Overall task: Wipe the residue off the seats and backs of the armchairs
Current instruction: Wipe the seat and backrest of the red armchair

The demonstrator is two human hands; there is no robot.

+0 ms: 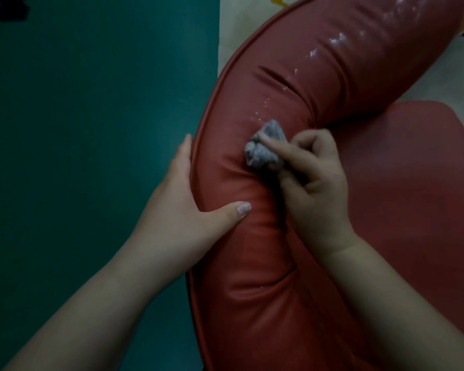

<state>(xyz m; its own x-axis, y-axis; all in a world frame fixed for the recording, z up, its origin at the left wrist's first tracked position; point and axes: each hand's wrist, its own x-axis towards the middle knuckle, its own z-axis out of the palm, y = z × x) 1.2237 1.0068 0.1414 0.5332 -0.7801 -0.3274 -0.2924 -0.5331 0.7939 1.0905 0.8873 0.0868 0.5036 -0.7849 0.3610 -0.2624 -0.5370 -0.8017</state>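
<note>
seen from above: red armchair back [292,84], curved and padded, seat [413,183] to right. right hand [314,183] pinching crumpled grey cloth [263,151] against back, index finger extended. white residue [335,41] streaked beyond cloth. left hand [188,210] gripping back's outer edge, thumb pressed on front. teal floor [91,129] at left.

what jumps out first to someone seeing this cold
A curved red armchair back fills the middle, flecked with white residue toward the upper right. At centre the right hand presses a crumpled grey cloth against it, while the left hand grips the back's outer edge.
</note>
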